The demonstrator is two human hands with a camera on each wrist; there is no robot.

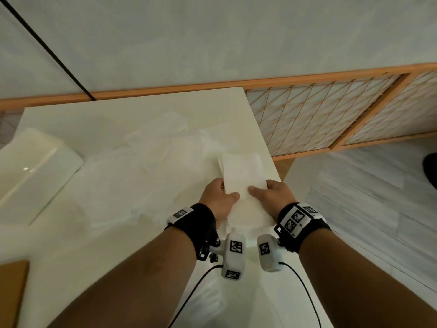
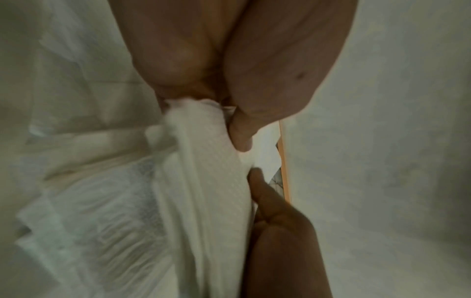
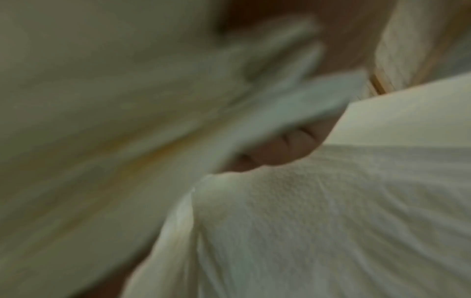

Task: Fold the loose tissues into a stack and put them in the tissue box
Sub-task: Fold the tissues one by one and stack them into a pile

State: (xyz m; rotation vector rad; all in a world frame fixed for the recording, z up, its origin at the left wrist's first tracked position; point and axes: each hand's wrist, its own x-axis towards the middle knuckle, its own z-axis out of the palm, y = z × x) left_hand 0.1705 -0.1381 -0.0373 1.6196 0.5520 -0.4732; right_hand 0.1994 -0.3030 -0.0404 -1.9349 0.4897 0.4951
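Observation:
A folded stack of white tissues (image 1: 243,181) is held above the right part of the white table (image 1: 118,245). My left hand (image 1: 221,197) grips its left edge with the thumb on top, and my right hand (image 1: 272,196) grips its right edge the same way. In the left wrist view the stack (image 2: 203,181) runs down from my left hand's fingers (image 2: 242,131), with the right hand (image 2: 275,221) below. The right wrist view is blurred; it shows tissue (image 3: 331,221) and fingers (image 3: 280,149). Several loose tissues (image 1: 153,147) lie spread on the table. A white tissue box (image 1: 30,171) lies at the left edge.
A wooden lattice screen (image 1: 331,114) lies on the floor right of the table. A black cable (image 1: 47,48) crosses the wall at the back left. A brown cardboard corner (image 1: 11,292) shows at the lower left. The table's right edge is close beside the stack.

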